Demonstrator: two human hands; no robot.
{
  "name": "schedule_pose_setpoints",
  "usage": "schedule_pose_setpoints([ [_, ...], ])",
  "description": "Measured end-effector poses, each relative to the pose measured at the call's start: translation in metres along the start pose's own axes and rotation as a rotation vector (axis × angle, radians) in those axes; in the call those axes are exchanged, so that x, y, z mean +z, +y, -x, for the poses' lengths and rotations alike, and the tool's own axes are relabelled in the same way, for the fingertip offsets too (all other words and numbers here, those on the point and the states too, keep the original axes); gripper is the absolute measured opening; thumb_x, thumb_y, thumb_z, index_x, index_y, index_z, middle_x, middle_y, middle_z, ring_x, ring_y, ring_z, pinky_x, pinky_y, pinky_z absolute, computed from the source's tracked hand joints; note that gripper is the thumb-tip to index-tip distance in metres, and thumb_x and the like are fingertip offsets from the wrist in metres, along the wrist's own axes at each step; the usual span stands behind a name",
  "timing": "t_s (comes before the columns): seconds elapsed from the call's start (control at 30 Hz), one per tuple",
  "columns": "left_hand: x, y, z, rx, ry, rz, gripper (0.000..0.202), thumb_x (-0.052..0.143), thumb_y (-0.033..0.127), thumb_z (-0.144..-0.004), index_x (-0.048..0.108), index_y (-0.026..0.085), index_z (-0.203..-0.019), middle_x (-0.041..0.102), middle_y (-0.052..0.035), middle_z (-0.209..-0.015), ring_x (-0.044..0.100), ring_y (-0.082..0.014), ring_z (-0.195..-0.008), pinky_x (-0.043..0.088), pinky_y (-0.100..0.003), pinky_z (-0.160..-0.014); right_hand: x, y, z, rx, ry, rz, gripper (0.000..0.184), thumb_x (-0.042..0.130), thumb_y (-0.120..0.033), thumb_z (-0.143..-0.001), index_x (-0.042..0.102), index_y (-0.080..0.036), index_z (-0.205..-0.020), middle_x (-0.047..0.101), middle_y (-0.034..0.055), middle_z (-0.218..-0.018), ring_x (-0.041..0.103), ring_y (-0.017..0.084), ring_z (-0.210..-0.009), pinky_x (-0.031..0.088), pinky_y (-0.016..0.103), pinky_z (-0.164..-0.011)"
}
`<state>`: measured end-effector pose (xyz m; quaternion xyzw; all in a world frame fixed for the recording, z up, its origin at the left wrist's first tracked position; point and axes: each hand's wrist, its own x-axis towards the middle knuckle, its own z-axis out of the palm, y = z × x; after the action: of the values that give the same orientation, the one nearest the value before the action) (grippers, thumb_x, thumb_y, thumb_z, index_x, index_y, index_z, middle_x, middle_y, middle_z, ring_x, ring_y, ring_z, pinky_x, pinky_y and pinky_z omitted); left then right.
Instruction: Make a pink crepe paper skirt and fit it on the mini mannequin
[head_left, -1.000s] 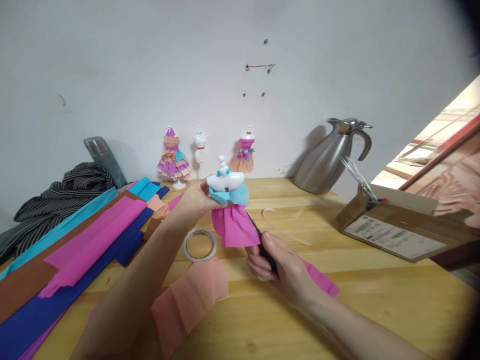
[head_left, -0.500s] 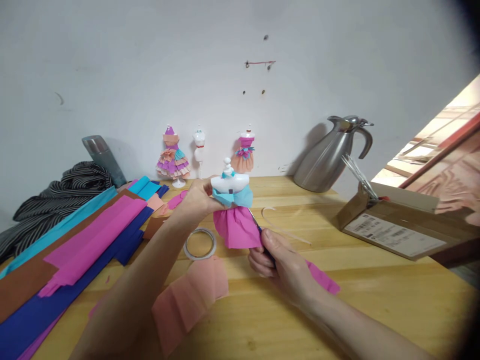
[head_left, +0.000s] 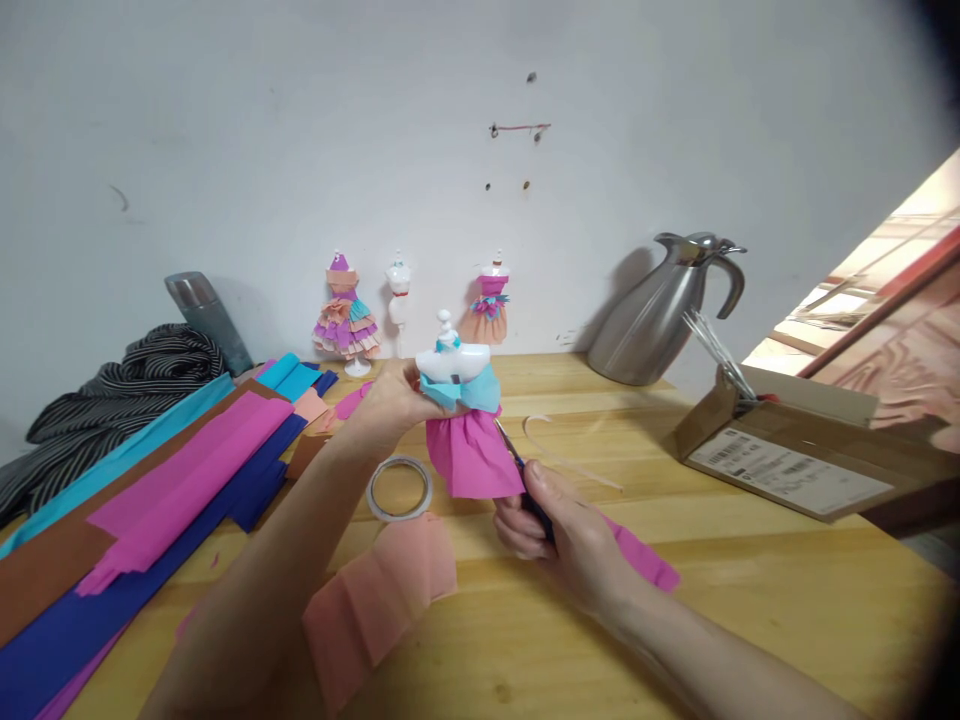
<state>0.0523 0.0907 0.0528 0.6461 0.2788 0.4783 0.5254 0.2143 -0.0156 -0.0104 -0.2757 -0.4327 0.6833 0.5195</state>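
My left hand [head_left: 390,398] is closed round a small white mannequin [head_left: 453,362], held upright above the wooden table [head_left: 720,590]. The mannequin wears a light-blue paper bodice and a magenta crepe-paper skirt [head_left: 472,455]. My right hand [head_left: 559,525] grips dark-handled scissors [head_left: 516,468], whose blades point up-left at the skirt's right edge. A magenta paper strip [head_left: 643,560] trails on the table behind that hand.
A tape roll [head_left: 400,489] and pleated peach paper [head_left: 379,595] lie near my arms. Crepe-paper sheets in several colours [head_left: 150,500] cover the left. Three dressed mannequins [head_left: 346,315] stand by the wall, with a steel jug [head_left: 660,310], a cardboard box [head_left: 795,445], striped cloth [head_left: 112,395].
The mannequin tilted slightly right and rose, then came back left and a little lower. My right hand with the scissors stayed at the skirt's right edge.
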Motion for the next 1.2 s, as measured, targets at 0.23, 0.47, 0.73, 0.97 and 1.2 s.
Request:
schedule_pose_setpoints([
  [0.23,0.007,0.004,0.001,-0.025,-0.044,-0.03,0.029,0.086,0.023,-0.049,0.064,0.012,-0.065,0.06,-0.0003,-0.069,0.053,-0.0133,-0.068,0.044,-0.027,-0.068,0.003,-0.003,-0.001,-0.06,0.012,0.05,0.055,0.063,-0.062,-0.083,0.032,-0.021,-0.062,0.02,-0.0114,-0.05,0.011,0.005,-0.043,0.01,0.02,-0.04],
  [0.47,-0.001,-0.004,-0.001,-0.03,-0.052,0.165,0.04,0.09,0.022,-0.046,0.069,0.014,-0.079,0.068,-0.0021,-0.078,0.061,-0.0166,-0.078,0.048,-0.03,-0.079,0.004,-0.004,-0.002,-0.092,0.022,0.009,0.049,0.059,-0.06,-0.086,0.038,-0.021,-0.066,0.019,-0.0114,-0.05,0.01,0.005,-0.042,0.009,0.021,-0.04],
  [0.73,-0.011,-0.009,-0.005,-0.032,-0.082,0.284,0.048,0.093,0.026,-0.044,0.069,0.014,-0.083,0.072,-0.0052,-0.084,0.066,-0.0189,-0.083,0.051,-0.032,-0.08,0.008,-0.007,0.003,-0.134,-0.026,0.085,0.047,0.057,-0.059,-0.089,0.044,-0.019,-0.068,0.023,-0.0094,-0.053,0.015,0.006,-0.045,0.012,0.022,-0.041],
  [0.97,-0.008,-0.01,-0.004,-0.055,-0.087,0.228,0.049,0.092,0.023,-0.043,0.072,0.011,-0.087,0.074,-0.0082,-0.086,0.068,-0.0244,-0.089,0.053,-0.036,-0.083,0.009,-0.006,0.004,-0.113,-0.03,0.113,0.049,0.056,-0.061,-0.088,0.042,-0.02,-0.065,0.024,-0.0089,-0.052,0.016,0.007,-0.044,0.012,0.024,-0.041],
  [1.2,0.002,-0.003,0.0,-0.085,-0.086,0.199,0.044,0.091,0.022,-0.045,0.072,0.013,-0.084,0.075,-0.0073,-0.088,0.068,-0.0237,-0.092,0.051,-0.036,-0.088,0.007,-0.005,0.002,-0.144,0.001,0.142,0.048,0.056,-0.06,-0.089,0.04,-0.021,-0.065,0.024,-0.0086,-0.053,0.016,0.007,-0.046,0.012,0.025,-0.043],
])
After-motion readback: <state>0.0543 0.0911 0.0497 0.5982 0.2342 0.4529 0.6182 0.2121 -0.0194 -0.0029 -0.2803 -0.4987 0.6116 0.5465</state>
